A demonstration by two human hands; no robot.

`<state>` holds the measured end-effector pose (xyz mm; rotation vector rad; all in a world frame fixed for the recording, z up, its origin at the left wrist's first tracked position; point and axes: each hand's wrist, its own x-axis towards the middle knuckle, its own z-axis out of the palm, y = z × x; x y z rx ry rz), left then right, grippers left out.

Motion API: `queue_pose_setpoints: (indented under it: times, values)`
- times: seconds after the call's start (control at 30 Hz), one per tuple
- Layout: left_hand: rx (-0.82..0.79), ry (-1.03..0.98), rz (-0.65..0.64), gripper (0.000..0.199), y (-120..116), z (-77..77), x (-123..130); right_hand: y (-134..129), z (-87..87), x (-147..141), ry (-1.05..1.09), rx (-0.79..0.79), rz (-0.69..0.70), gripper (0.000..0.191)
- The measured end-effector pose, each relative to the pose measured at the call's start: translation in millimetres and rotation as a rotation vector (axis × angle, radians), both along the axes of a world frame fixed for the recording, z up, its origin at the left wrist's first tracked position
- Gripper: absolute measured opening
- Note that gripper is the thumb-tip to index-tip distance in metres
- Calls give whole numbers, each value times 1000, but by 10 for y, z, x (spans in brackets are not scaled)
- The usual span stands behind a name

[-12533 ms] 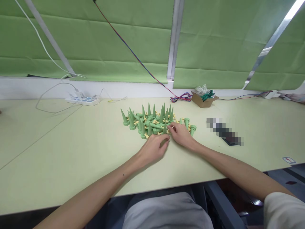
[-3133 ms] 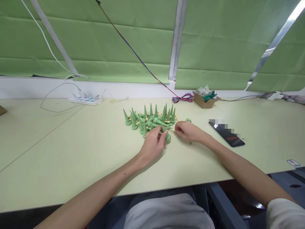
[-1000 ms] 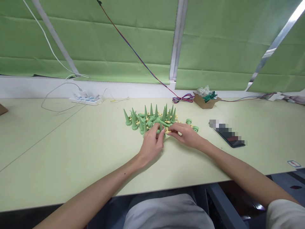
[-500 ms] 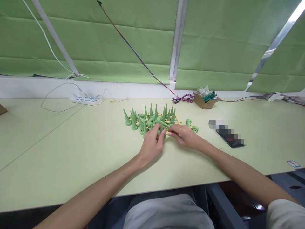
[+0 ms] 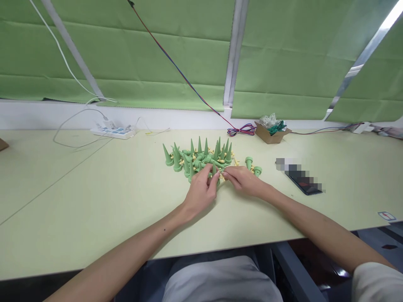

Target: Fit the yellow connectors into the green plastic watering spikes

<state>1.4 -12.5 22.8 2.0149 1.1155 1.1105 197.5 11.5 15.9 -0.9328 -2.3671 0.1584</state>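
My left hand (image 5: 203,184) is closed around a green cone-shaped watering spike (image 5: 214,168), its tip pointing up between thumb and fingers. Right beside it, my right hand (image 5: 242,180) pinches a small yellow plastic piece (image 5: 222,177) against the spike's side; the fingertips hide most of it. Just beyond both hands lies a cluster of green spikes (image 5: 176,161), several upright on wide caps and others lying down, with small yellow pieces scattered among them. To the right of my right hand, two more green spikes (image 5: 249,162) sit apart from the cluster.
A phone (image 5: 302,180), partly blurred out, lies at the right. At the back stand a small cardboard box (image 5: 272,136) with plastic bags, a coiled red-and-blue cable (image 5: 242,130) and a white power strip (image 5: 115,132). The table's front edge (image 5: 220,248) runs before my body.
My right hand has shifted slightly down and its fingers have closed more tightly near the yellow piece. My left hand stays on the spike, nearly still.
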Motion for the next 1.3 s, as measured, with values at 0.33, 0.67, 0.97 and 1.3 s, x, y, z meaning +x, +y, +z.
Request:
queue_pose_setpoints:
  times: [0.33,0.67,0.97,1.3]
  values:
    - [-13,-87,24,16,-10,25,-1,-35,45,6,110,-88,50,23]
    - [-29,-66,-14,20,-19,23,-6,4,9,16,87,17,102,27]
    - [-68,-70,-58,27,-46,41,-1,-26,31,5,57,-68,75,38]
    - [-91,-106,-89,34,-54,42,-4,-39,32,-14,59,-108,28,39]
